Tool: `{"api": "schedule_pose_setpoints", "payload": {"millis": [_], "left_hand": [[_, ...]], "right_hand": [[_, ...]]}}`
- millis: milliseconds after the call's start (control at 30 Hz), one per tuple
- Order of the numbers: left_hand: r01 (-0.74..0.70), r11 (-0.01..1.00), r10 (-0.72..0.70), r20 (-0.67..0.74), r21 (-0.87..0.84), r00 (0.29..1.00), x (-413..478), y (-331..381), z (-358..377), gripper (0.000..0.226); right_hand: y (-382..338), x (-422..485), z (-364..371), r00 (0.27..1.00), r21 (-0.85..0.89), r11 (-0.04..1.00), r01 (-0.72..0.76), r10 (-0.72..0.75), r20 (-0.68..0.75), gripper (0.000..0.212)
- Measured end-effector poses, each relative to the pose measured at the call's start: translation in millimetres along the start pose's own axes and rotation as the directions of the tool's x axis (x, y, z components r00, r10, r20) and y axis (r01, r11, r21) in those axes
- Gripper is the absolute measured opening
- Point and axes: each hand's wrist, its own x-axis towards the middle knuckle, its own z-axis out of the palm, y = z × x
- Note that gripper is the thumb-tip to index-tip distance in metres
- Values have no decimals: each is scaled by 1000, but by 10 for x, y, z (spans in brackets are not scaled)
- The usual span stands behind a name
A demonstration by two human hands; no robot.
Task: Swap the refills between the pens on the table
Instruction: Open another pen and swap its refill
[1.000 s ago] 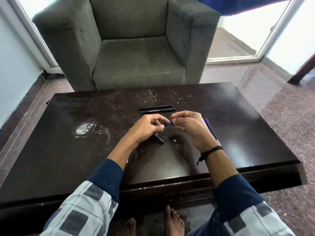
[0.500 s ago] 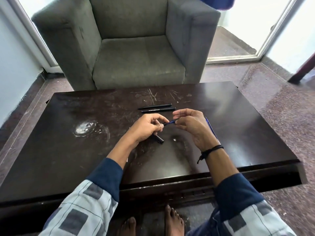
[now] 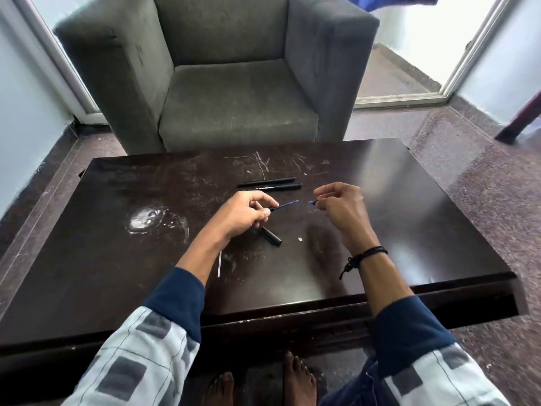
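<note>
Pinching a blue refill at its left end, the left hand faces the right hand, which pinches a small blue piece over the worktop

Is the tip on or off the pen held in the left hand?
Off: the right hand pinches the small blue tip clear of the pen, whose refill sticks out bare.

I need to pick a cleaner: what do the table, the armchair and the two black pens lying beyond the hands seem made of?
Table: probably dark wood or veneer, glossy varnish; it mirrors the window light and shows pale scratches. Armchair: grey woven fabric, matte, fuzzy nap. Two black pens: likely plastic, satin; a faint sheen, too small to confirm.
</note>
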Motion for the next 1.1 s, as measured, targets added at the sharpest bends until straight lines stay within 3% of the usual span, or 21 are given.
{"api": "schedule_pose_setpoints", "payload": {"millis": [100,233,600,700,867,1100], "left_hand": [[1,1000,-3,-57,-26,998,22,-25,-89,22],[2,997,-7,-69,-71,998,30,-23,-72,25],[55,989,-59,-25,-138,998,-32,54,30,22],[67,991,-69,-11,-117,998,-49,76,56,21],[74,991,-75,-9,-110,997,-59,92,52,22],[68,989,-61,58,-128,996,-55,81,52,21]], "right_hand": [[0,7,-41,998,-161,987,23,-31,-48,24],[35,-27,44,994,-310,947,83,-56,96,25],[64,-107,105,984,-587,803,100,9,180,12],[19,-114,95,987,-522,846,107,-26,160,15],[-4,-71,110,991,-172,985,29,-5,134,8],[-95,-176,78,976,116,991,-62,36,215,22]]}}
